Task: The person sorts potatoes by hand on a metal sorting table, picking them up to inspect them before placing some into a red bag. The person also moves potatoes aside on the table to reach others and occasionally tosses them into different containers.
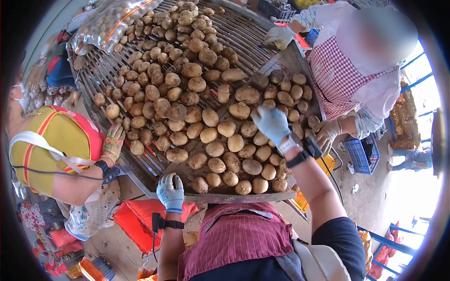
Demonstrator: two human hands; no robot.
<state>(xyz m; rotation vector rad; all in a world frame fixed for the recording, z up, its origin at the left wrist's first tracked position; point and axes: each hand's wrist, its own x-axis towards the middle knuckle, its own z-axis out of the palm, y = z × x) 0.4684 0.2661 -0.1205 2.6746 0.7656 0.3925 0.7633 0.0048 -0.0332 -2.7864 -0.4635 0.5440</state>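
Many brown potatoes [215,149] lie over a slatted metal sorting table [248,35], with a flat tray-like end nearest me. My right hand [272,123], in a pale blue glove, is over the potatoes right of the middle. Its fingers point down and are smeared, so I cannot see whether it grips one. My left hand [169,193], in a white and blue glove, rests at the table's near edge, left of the nearest potatoes. Its fingers are slightly bent and apart, with nothing visible in them.
A co-worker in a checked apron [333,79] stands right, both gloved hands at the table. Another in a yellow vest [56,145] has a gloved hand at the left edge. A bag of potatoes [110,25] lies at far left; a blue crate [363,154] stands right.
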